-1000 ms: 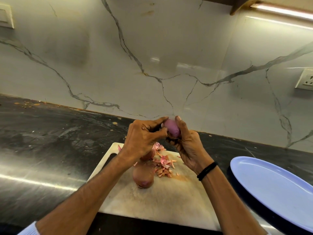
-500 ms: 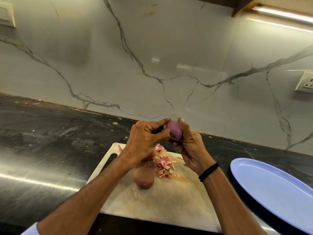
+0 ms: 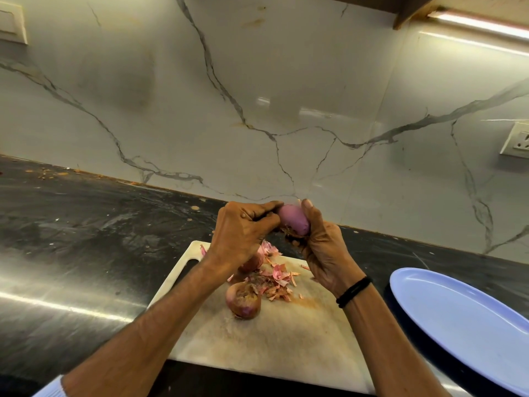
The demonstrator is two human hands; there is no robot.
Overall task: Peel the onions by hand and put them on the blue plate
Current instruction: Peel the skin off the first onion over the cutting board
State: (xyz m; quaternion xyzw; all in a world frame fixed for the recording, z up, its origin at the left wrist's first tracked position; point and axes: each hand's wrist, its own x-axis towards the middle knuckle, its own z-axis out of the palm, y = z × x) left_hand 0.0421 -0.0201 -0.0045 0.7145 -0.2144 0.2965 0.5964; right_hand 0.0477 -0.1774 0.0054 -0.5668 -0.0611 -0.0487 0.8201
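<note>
A mostly peeled purple onion [image 3: 294, 220] is held up above the white cutting board [image 3: 272, 339]. My right hand [image 3: 323, 247] grips it from the right and below, where a tuft of dry skin still hangs. My left hand [image 3: 243, 230] pinches at the onion's left end with curled fingers. An unpeeled brown onion [image 3: 243, 300] lies on the board. Another onion [image 3: 252, 263] shows partly under my left wrist. A heap of pink and brown skins [image 3: 276, 282] lies between them. The blue plate [image 3: 463, 325] sits to the right with nothing on it.
The board lies on a dark, glossy worktop [image 3: 86, 253] with crumbs near the back edge. A white marble wall [image 3: 257, 96] rises behind, with a socket [image 3: 518, 140] at the right.
Both hands have turned the onion slightly, so more of its purple side faces the camera. The left thumb has shifted along the onion's end. The onions on the board have not moved.
</note>
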